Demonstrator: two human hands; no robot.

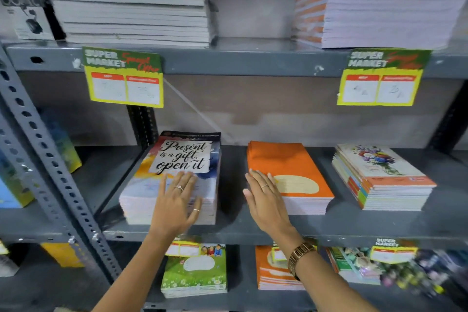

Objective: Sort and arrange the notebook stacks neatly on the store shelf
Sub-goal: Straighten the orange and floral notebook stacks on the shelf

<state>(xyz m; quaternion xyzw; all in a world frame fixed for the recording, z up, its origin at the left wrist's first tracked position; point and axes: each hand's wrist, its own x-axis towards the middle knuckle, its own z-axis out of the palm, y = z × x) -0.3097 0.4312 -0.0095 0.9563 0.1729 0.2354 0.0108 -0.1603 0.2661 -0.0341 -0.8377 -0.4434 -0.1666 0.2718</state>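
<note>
- Lower shelf, nearest: a green meadow-cover stack and an orange-cover stack lie flat
- Middle shelf: left hand, fingers spread wide, lies flat on the "Present is a gift" notebook stack
- Right hand, open and edge-on, touches the left side of the orange notebook stack; floral stack far right
- Top shelf, farthest: tall pale stacks

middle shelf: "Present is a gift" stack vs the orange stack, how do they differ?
Cover: the quote stack has lettering on a multicoloured wash; the orange stack is plain orange with a cream oval.
Contact: the left hand lies flat on the quote stack's top; the right hand is against the orange stack's left edge.
Height: the quote stack looks taller.
Shared: both lie flat on the same grey shelf.
</note>
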